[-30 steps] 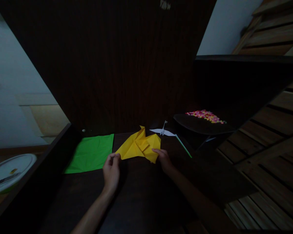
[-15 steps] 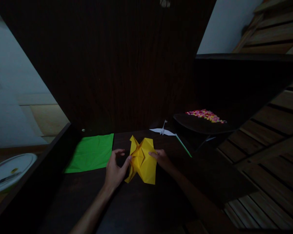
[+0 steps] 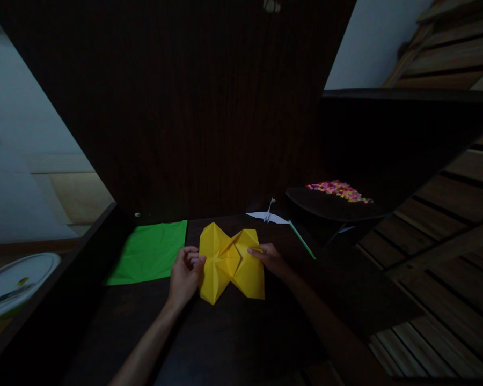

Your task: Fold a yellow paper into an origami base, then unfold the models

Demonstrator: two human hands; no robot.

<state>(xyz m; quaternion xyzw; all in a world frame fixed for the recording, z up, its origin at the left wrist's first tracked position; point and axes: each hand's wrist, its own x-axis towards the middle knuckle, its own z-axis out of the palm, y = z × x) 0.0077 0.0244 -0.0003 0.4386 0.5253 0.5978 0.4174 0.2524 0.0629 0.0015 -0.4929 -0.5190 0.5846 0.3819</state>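
On the dark table [image 3: 225, 332], right in the middle, sits the yellow paper [image 3: 231, 262], half folded into two lobes with a small raised flap where they meet. Left hand [image 3: 185, 276] is at its left edge, fingers curled in loosely with the tips and thumb pressed against the paper's side, so it's more of a light pinch on the edge than a full grip. Right hand [image 3: 271, 260] is flatter, fingers stretched out and resting on top of the right lobe near its upper corner, holding it down. The two hands are apart, one on each side of the paper. Just left of the left hand lies a green sheet [image 3: 151, 252], flat, close to the yellow one but I can't say if they touch. Behind the paper there's a little white crane [image 3: 268, 216], and a thin green strip [image 3: 301, 240] runs diagonally from near it toward the right. Further right a dark tray [image 3: 326, 206] carries a heap of tiny pink and yellow bits [image 3: 338, 190], too small to tell what they are. Lighting is really dim, so the table edges and the dark panel behind mostly melt together, and both forearms run off the bottom of the shot. At far left a white plate [image 3: 16, 284] is cut off by the frame, with something on it I can't make out.
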